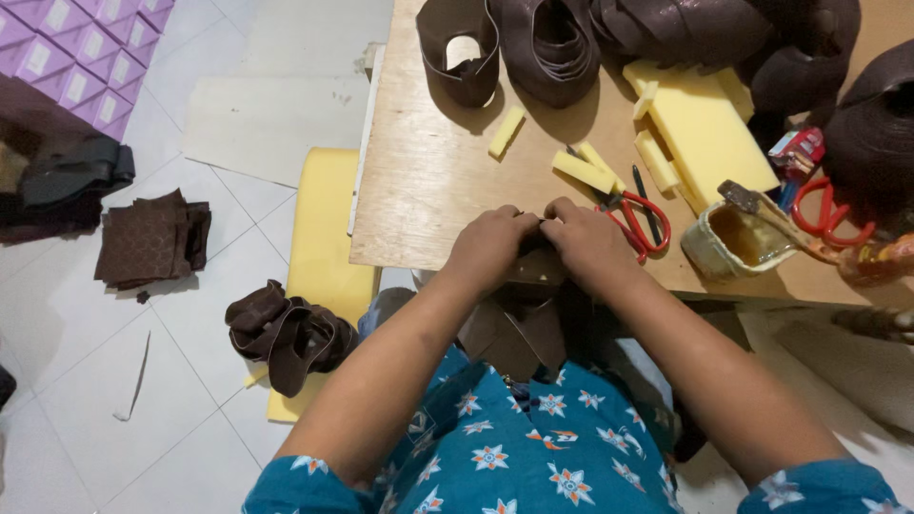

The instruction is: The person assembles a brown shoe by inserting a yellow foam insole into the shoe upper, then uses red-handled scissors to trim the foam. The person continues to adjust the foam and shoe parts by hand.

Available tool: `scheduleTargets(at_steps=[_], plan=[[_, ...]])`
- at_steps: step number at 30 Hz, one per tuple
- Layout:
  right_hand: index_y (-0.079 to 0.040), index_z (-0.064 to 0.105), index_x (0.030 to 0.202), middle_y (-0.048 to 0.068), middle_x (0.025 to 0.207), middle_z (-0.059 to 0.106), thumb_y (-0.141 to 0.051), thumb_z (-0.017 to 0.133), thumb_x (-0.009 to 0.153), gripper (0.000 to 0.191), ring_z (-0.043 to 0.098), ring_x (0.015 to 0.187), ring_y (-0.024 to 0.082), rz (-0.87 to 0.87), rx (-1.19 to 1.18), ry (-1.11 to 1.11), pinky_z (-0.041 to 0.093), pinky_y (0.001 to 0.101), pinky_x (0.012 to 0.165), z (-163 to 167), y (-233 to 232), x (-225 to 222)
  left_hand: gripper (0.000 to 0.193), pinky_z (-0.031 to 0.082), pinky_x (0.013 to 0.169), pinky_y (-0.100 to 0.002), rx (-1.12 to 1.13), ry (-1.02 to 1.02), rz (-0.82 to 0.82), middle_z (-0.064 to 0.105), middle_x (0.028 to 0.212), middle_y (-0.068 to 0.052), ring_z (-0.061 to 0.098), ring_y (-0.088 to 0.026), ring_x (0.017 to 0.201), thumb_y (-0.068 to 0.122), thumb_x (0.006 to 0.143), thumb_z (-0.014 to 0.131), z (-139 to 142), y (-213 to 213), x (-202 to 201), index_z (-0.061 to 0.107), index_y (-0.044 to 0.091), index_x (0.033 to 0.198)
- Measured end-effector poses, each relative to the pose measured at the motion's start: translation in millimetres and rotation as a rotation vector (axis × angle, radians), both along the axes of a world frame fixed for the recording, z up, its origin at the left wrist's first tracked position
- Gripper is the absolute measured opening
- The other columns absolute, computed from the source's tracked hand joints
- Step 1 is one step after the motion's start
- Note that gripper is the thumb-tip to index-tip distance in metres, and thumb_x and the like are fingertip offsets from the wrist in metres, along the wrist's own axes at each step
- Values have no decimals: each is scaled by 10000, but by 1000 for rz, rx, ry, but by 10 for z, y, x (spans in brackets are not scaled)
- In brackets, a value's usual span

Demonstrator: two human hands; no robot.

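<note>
The left hand (pixel 490 249) and right hand (pixel 588 243) meet at the near edge of the tabletop (pixel 428 181), both pinched shut on a dark brown leather piece (pixel 519 328), whose pinched part is hidden under the fingers. It looks flat and matte, hanging off that edge over the lap. Two red-handled scissors (pixel 640 221) lie toward the tabletop's right edge, one half hidden behind a glue pot (pixel 738 240).

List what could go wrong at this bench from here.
1. The glue tub stands open beside the right hand, a brush leaning in it; an elbow nudge might tip it.
2. The red-handled scissors lie right against that hand, so a blind reach may meet the blades.
3. Both hands, the left hand too, press the brown piece at the table edge; it hangs over the lap and could slip off.
</note>
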State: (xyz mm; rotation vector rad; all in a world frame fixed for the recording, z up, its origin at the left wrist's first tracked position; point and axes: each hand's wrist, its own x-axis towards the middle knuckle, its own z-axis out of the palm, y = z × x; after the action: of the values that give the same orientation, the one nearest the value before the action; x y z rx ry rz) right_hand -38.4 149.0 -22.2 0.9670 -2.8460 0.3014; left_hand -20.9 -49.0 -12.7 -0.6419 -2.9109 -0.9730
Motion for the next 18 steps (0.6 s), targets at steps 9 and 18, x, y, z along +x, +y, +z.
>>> scheduleTargets(at_steps=[9, 18], plan=[[-115, 734, 910, 93, 1085, 654, -101, 625, 807, 150, 649, 958, 310, 11, 95, 64, 488, 446, 823, 86, -18, 45, 216, 530, 835, -453, 23, 53, -37, 669, 1001, -124, 653, -361, 976, 97, 851, 634, -173, -56, -49, 720, 167, 1036], [-113, 747, 1040, 115, 1101, 627, -98, 611, 841, 241, 622, 980, 335, 163, -223, 23, 477, 431, 834, 25, -2, 16, 167, 523, 809, -454, 65, 85, -25, 674, 926, -105, 648, -350, 941, 112, 816, 644, -235, -119, -34, 720, 147, 960]])
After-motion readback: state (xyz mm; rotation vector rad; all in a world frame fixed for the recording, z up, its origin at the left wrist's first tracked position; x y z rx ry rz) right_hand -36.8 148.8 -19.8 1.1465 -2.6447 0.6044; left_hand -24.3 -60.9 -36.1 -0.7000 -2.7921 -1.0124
